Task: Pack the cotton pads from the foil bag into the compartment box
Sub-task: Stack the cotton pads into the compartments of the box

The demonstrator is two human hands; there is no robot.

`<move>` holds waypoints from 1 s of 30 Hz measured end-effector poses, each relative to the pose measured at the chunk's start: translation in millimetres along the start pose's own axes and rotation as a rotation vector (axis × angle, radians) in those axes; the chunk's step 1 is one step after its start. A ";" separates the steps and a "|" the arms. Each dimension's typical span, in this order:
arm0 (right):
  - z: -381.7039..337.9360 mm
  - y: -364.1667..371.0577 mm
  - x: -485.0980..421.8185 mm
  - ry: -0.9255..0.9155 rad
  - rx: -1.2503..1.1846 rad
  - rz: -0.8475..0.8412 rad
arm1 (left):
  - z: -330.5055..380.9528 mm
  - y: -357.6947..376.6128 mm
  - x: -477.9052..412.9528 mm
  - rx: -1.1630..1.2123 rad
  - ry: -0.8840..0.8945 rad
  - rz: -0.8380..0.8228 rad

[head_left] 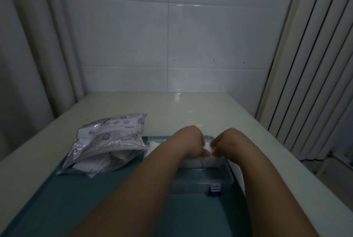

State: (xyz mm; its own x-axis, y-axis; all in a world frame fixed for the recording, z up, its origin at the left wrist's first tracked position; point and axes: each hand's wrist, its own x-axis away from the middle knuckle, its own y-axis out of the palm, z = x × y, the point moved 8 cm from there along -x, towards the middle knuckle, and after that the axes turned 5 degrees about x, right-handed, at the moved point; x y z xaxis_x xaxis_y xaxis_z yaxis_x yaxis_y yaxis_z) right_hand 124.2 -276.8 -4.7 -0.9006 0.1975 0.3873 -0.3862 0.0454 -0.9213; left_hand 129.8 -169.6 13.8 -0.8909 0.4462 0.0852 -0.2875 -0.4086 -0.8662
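Observation:
A clear plastic compartment box [219, 176] with a blue latch sits on a teal mat, its lid open. Over the box's far half, my left hand [193, 142] and my right hand [222, 144] meet, both pinching one white cotton pad [208, 148] between their fingertips. More white pads [152, 146] show in the box's far left corner. The silver foil bag [108, 141] lies on its side to the left of the box, mouth toward me, with white pads [89, 166] spilling from the opening. My forearms hide much of the box's compartments.
The teal mat [76, 198] covers the near part of a pale table [172, 106]. A tiled wall stands behind. Curtains hang at the left, and a ribbed panel stands at the right past the table edge.

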 end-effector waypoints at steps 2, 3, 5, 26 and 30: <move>-2.6 0.6 -0.1 -0.011 0.037 -0.017 | 0.5 1.3 -0.1 -0.023 -0.011 0.009; -2.8 1.3 -1.0 -0.013 0.045 -0.019 | 1.4 2.4 -0.4 -0.040 -0.018 0.016; -2.0 1.9 -2.6 0.002 0.015 -0.013 | 2.6 3.9 0.7 -0.072 -0.045 0.025; -16.6 -33.0 32.4 -0.176 -0.587 0.564 | -48.9 -62.1 61.9 0.336 -0.005 0.572; -41.1 -35.8 49.1 -0.297 -0.639 0.586 | -69.0 -73.8 83.7 0.410 -0.020 0.596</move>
State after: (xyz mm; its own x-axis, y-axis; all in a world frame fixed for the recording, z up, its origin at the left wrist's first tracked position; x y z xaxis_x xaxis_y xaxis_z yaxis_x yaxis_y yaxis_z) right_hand 102.1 -228.5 45.9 -0.9661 0.1038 -0.2363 0.2526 0.5681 -0.7832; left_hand 100.7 -47.1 50.9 -0.9424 0.0410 -0.3319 0.1442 -0.8457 -0.5138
